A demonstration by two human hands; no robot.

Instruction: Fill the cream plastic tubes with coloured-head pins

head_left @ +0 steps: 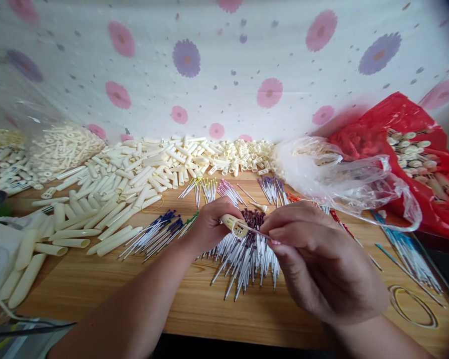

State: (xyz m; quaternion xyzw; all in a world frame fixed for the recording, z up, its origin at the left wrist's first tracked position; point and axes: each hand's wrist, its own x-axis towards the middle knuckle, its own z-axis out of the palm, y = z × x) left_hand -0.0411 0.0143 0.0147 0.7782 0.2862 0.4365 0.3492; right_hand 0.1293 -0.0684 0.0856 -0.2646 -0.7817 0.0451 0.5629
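My left hand [209, 227] is closed around a cream plastic pen barrel part [235, 225], whose slotted, holed end faces right. My right hand [318, 259] pinches a thin pen refill [259, 232] with a pinkish end at the fingertips. The refill's other end meets the slotted opening; how far it goes in I cannot tell. Under both hands lies a fanned heap of white refills with dark maroon ends [243, 259]. Left of it are refills with dark blue ends [164, 232]. Behind the hands lie pink-ended refills [230, 191] and purple-ended ones [272, 189].
Cream pen tubes [134, 172] are piled along the back and left of the wooden table [194, 304]. A clear bag [336, 174] and a red bag [381, 129] of parts stand back right. Blue refills [411, 249] and rubber bands [413, 306] lie at right.
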